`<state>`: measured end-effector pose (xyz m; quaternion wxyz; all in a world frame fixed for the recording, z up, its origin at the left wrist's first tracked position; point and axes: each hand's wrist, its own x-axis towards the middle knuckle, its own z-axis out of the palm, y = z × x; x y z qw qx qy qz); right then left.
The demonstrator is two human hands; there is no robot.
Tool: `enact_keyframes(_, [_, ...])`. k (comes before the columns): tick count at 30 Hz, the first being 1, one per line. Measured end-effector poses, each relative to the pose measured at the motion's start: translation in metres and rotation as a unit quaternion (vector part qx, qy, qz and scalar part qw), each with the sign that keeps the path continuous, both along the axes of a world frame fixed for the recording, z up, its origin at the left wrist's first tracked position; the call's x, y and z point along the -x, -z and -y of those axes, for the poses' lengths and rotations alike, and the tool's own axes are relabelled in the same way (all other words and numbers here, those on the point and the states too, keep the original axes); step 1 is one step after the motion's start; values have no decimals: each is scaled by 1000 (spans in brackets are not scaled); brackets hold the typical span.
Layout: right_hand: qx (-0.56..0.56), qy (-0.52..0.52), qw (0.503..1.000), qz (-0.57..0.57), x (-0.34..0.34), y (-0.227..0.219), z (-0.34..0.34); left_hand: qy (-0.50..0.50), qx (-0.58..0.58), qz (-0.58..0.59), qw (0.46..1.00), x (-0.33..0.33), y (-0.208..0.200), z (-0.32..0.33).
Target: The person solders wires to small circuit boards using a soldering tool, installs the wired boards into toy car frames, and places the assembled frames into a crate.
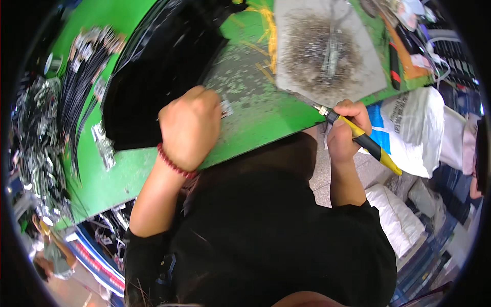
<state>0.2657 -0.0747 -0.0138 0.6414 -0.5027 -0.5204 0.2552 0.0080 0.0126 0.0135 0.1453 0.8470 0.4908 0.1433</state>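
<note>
Your right hand (347, 129) grips a yellow-and-black soldering iron (364, 140), its tip at the edge of the scorched grey mat (327, 48) at one o'clock. Your left hand (189, 128), fist closed, presses small metal parts (226, 107) onto the green surface (255, 117), with black cable bundles (84, 82) at ten o'clock.

A green table (266, 117) top looks matt and scuffed, speckled with pale flecks. The right hand (343, 134) grips a tool (362, 138) with a glossy yellow and black plastic handle and a shiny metal tip. A grey board (327, 48) is rough and scorched dark. Black cloth (153, 77) looks soft, slightly shiny. A beaded red bracelet (174, 165) circles the left wrist.
</note>
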Motion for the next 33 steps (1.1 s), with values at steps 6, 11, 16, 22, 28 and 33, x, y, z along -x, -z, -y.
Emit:
enact_keyframes(6, [46, 202, 977, 45, -47, -3, 10, 1, -49, -36, 998, -6, 0, 6])
enact_keyframes(11, [19, 184, 982, 39, -56, 7, 4, -5, -46, -24, 999, -8, -2, 7])
enact_keyframes(16, [26, 194, 979, 50, -57, 16, 1, -22, -49, -20, 998, -6, 4, 9])
enact_keyframes(22, [-26, 150, 988, -1, -48, 9, 7, -26, -63, -11, 998, -9, 6, 9])
enact_keyframes(28, [6, -47, 999, -3, 25, 13, -3, -42, -67, 6, 997, -5, 11, 12])
enact_keyframes(33, [21, -104, 994, -12, 51, 15, -15, -39, -85, 18, 995, -6, 13, 13])
